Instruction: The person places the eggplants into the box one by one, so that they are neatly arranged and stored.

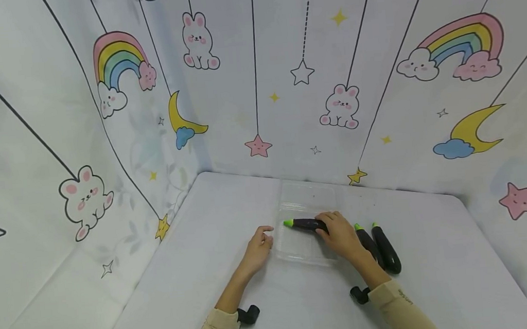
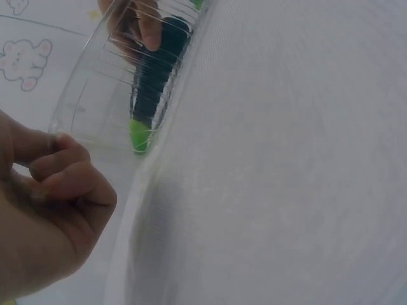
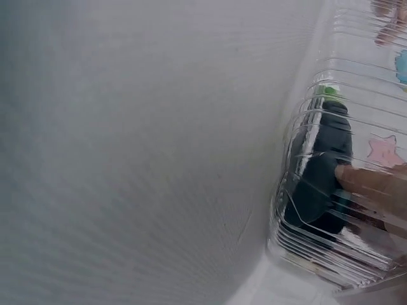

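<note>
A clear plastic box (image 1: 294, 256) lies with its lid (image 1: 309, 187) spread open behind it. My right hand (image 1: 341, 235) grips a toy eggplant (image 1: 306, 224), dark with a green tip, over the box. Through the ribbed wall in the right wrist view, a finger (image 3: 369, 181) presses along the dark eggplant (image 3: 321, 162). At the box's left edge, my left hand (image 1: 257, 250) has its fingers curled. The left wrist view has this hand (image 2: 54, 203) pinching the rim near a box corner; part of the grip is hidden.
Two more dark toy eggplants lie right of the box: one (image 1: 366, 240) partly behind my right forearm, the other (image 1: 386, 250) beside it. A white-covered table (image 1: 430, 275) carries everything. A curtain (image 1: 283, 54) with printed rabbits and stars hangs behind it.
</note>
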`<state>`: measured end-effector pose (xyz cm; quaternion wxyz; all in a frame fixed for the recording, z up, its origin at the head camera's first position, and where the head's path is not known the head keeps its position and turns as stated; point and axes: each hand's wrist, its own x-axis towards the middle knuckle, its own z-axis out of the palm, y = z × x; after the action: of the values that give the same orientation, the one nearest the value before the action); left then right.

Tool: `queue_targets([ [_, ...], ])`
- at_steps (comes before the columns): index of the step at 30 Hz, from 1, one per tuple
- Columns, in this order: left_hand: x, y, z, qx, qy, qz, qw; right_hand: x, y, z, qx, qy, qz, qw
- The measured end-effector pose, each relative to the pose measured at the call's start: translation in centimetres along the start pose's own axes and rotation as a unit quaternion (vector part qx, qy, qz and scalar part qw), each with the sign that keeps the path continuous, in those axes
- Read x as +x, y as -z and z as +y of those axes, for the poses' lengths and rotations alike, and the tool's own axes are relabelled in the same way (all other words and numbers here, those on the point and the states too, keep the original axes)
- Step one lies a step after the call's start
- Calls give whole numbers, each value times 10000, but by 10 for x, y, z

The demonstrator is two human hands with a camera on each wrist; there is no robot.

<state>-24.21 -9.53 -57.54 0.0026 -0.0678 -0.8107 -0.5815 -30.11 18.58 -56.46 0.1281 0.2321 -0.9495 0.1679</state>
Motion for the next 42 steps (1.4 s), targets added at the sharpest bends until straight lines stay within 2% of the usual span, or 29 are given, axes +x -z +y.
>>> queue_targets([
  [5, 0, 0, 0, -9, 7, -56, 10000, -2, -3, 3, -123, 58, 120, 9998],
  [10, 1, 0, 0, 14, 80, -69, 9999, -3, 0, 3, 1, 23, 263, 9997],
  [19, 0, 0, 1, -20, 168, -76, 9998, -8, 11, -1, 328, -52, 833, 9960],
  [26, -1, 0, 1, -61, 117, -56, 9999, -13, 19, 2, 440, -377, 1709, 9836],
  [29, -1, -1, 2, -64, 193, -57, 9998, -17, 23, 3, 496, -566, 1977, 9774],
  [36, -1, -1, 3, -82, 191, -13, 9998, -27, 33, 3, 598, -963, 2257, 9676],
  [42, 1, -2, 3, -70, 182, -54, 9998, -40, 36, 5, 788, -1427, 2322, 9589],
])
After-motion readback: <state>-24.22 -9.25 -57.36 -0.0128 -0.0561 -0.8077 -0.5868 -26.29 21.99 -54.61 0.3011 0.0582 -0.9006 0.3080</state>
